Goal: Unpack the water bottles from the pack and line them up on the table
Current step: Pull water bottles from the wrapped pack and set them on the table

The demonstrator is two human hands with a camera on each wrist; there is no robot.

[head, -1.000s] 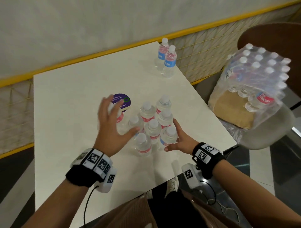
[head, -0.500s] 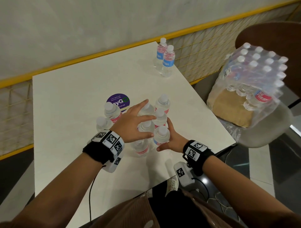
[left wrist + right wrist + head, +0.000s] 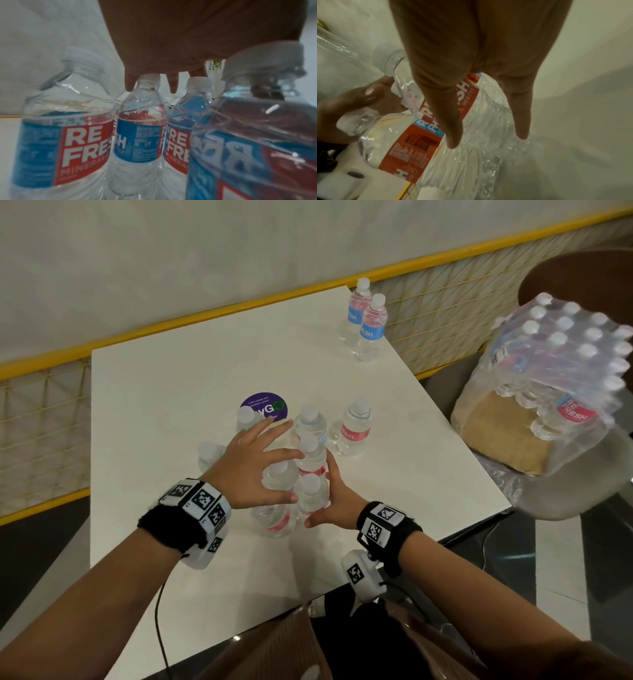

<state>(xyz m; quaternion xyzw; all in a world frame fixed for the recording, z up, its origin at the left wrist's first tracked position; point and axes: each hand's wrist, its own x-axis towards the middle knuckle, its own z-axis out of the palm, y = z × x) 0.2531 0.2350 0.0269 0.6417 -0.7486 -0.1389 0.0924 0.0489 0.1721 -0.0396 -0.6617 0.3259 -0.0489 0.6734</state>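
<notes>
Several small water bottles with red and blue labels stand in a loose cluster (image 3: 310,460) on the white table (image 3: 171,392). My left hand (image 3: 260,467) lies over the cluster from the left with spread, straight fingers that touch the caps and shoulders; its palm (image 3: 171,33) shows above the bottles (image 3: 140,121). My right hand (image 3: 334,491) presses straight fingers (image 3: 443,108) against the right side of the two nearest bottles (image 3: 488,115). One bottle (image 3: 352,426) stands apart on the right. Two more bottles (image 3: 366,326) stand at the far right corner.
A shrink-wrapped pack (image 3: 565,364) with several bottles rests on a chair to the right of the table, over a brown bag (image 3: 503,433). A purple round sticker (image 3: 263,405) marks the table behind the cluster. A yellow railing (image 3: 205,316) runs behind the table.
My left hand came from the left, where it was raised, down onto the cluster. The middle bottles have shifted left between both hands, which leaves one bottle apart on the right.
</notes>
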